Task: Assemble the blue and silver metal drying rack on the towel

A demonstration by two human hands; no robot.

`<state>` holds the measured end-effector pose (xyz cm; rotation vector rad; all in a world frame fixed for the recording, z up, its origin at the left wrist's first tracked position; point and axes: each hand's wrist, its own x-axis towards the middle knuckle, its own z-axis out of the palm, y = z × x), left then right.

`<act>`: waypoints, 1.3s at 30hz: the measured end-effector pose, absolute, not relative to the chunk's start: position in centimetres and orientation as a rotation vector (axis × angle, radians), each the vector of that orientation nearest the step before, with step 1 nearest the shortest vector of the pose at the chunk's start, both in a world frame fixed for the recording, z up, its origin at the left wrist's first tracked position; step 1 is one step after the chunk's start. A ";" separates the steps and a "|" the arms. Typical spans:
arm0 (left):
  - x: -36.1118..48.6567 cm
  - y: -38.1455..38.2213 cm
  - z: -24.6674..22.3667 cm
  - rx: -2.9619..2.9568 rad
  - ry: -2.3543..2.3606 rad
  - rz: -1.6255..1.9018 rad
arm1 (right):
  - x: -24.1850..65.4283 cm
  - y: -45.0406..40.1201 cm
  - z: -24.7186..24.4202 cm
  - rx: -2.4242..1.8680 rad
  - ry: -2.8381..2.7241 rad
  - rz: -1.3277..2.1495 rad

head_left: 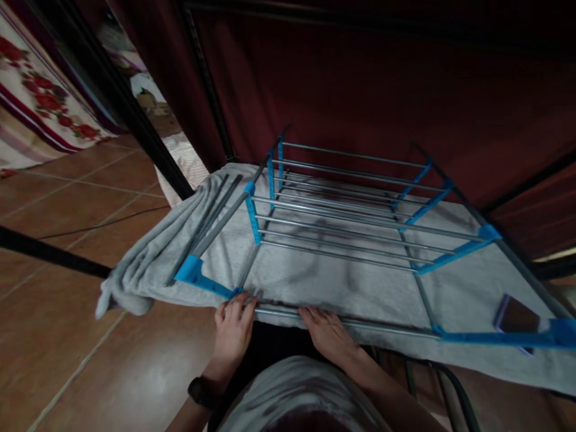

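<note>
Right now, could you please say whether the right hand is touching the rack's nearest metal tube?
Touching: the head view shows the right hand with its fingers over the nearest metal tube, hiding part of it.

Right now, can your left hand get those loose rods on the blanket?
Probably yes: the left hand rests on the front bar. The blue corner bracket sits between, but the loose rods stick out beside it, so reaching around looks possible.
</note>
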<state>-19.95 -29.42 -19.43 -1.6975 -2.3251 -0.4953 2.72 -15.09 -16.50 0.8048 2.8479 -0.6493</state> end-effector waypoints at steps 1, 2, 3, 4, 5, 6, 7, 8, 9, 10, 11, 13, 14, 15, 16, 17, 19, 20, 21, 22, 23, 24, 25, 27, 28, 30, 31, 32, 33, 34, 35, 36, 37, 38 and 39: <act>-20.2 -30.2 -20.0 -1.648 -2.307 -0.613 | 2.8 -14.9 -16.5 0.796 2.844 -0.645; -20.5 -31.0 -20.6 -1.579 -2.306 -0.752 | 2.8 -14.7 -16.6 0.792 2.838 -0.643; -20.9 -31.5 -21.0 -1.486 -2.335 -0.912 | 2.8 -14.5 -16.6 0.789 2.829 -0.640; -21.4 -31.8 -21.3 -1.372 -2.382 -1.096 | 2.7 -14.3 -16.7 0.787 2.821 -0.638; -21.9 -31.8 -21.5 -1.237 -2.434 -1.297 | 2.6 -14.2 -16.8 0.789 2.814 -0.636; -22.4 -31.5 -21.6 -1.102 -2.483 -1.499 | 2.5 -14.0 -16.8 0.793 2.809 -0.635; -22.9 -31.0 -21.6 -0.999 -2.524 -1.687 | 2.4 -13.8 -16.8 0.798 2.805 -0.635; -23.4 -30.5 -21.5 -0.946 -2.559 -1.843 | 2.3 -13.6 -16.8 0.804 2.802 -0.631; -23.7 -29.8 -21.4 -0.958 -2.590 -1.955 | 2.2 -13.5 -16.8 0.812 2.798 -0.623; -24.0 -29.2 -21.4 -1.021 -2.623 -2.012 | 2.1 -13.3 -16.9 0.817 2.794 -0.615; -24.2 -28.7 -21.4 -1.109 -2.661 -2.021 | 2.1 -13.2 -17.0 0.816 2.790 -0.608; -24.4 -28.2 -21.5 -1.243 -2.719 -1.954 | 2.0 -13.0 -17.3 0.796 2.786 -0.603; -24.4 -28.1 -21.6 -1.277 -2.736 -1.903 | 2.1 -13.0 -17.6 0.788 2.787 -0.601; -24.4 -28.1 -21.7 -1.296 -2.744 -1.853 | 2.1 -13.1 -17.9 0.783 2.788 -0.600; -24.3 -28.2 -21.8 -1.306 -2.748 -1.802 | 2.2 -13.1 -18.1 0.783 2.790 -0.599; -24.3 -28.3 -21.9 -1.312 -2.756 -1.746 | 2.3 -13.2 -18.4 0.785 2.793 -0.596; -24.1 -28.5 -22.0 -1.305 -2.797 -1.636 | 2.5 -13.3 -18.8 0.788 2.799 -0.590; -24.0 -28.5 -21.9 -1.292 -2.815 -1.593 | 2.5 -13.3 -18.9 0.787 2.799 -0.588; -23.8 -28.5 -21.8 -1.275 -2.822 -1.564 | 2.6 -13.3 -18.9 0.786 2.798 -0.584; -23.6 -28.4 -21.7 -1.259 -2.819 -1.547 | 2.6 -13.3 -18.8 0.787 2.796 -0.581; -23.4 -28.3 -21.6 -1.240 -2.811 -1.537 | 2.6 -13.2 -18.7 0.786 2.793 -0.580; -23.2 -28.3 -21.5 -1.220 -2.806 -1.529 | 2.7 -13.2 -18.6 0.785 2.789 -0.582; -23.0 -28.2 -21.4 -1.198 -2.809 -1.521 | 2.7 -13.1 -18.5 0.782 2.787 -0.585; -22.7 -28.1 -21.1 -1.157 -2.837 -1.497 | 2.7 -13.0 -18.4 0.769 2.785 -0.589; -22.6 -28.1 -21.0 -1.143 -2.848 -1.485 | 2.8 -13.0 -18.4 0.763 2.784 -0.591; -22.5 -28.1 -20.8 -1.126 -2.856 -1.471 | 2.9 -13.0 -18.5 0.758 2.785 -0.591; -22.5 -28.1 -20.7 -1.117 -2.858 -1.466 | 2.9 -13.0 -18.5 0.758 2.788 -0.594; -22.5 -28.1 -20.6 -1.105 -2.862 -1.463 | 2.9 -13.0 -18.5 0.759 2.791 -0.597; -22.4 -28.0 -20.5 -1.093 -2.867 -1.465 | 3.0 -13.0 -18.6 0.761 2.795 -0.601; -22.4 -28.0 -20.4 -1.081 -2.871 -1.474 | 3.0 -13.0 -18.6 0.760 2.798 -0.605; -22.4 -27.9 -20.3 -1.067 -2.874 -1.487 | 3.0 -13.0 -18.7 0.756 2.800 -0.610; -22.3 -27.9 -20.3 -1.053 -2.877 -1.500 | 3.1 -13.0 -18.8 0.752 2.801 -0.612; -22.3 -27.8 -20.2 -1.044 -2.882 -1.514 | 3.1 -12.9 -18.9 0.748 2.803 -0.610; -22.3 -27.7 -20.2 -1.037 -2.885 -1.532 | 3.1 -12.9 -18.9 0.742 2.803 -0.604; -22.3 -27.7 -20.3 -1.031 -2.888 -1.554 | 3.2 -12.9 -19.1 0.735 2.804 -0.597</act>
